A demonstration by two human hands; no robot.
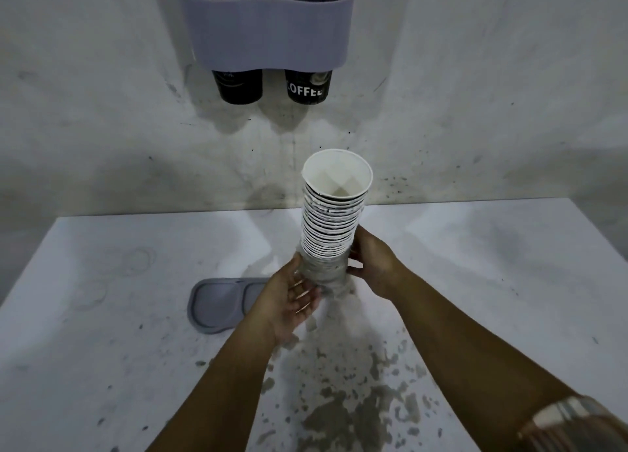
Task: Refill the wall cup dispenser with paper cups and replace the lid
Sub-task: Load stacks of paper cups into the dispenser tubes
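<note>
A nested stack of paper cups (331,220) is held above the counter (475,282), in front of the wall. Its long axis is near vertical, tilted slightly right at the top; the open mouths face up toward the camera and the cup bases point down. The left hand (292,298) cups the lower end, palm up, fingers curled round the bottom cups. The right hand (372,265) grips the stack's right side, fingers wrapped against the cup walls. The grey dispenser lid (221,305) lies flat on the counter, left of the hands. The wall cup dispenser (268,27) is mounted above, two black cups (307,86) protruding base-down from its underside.
</note>
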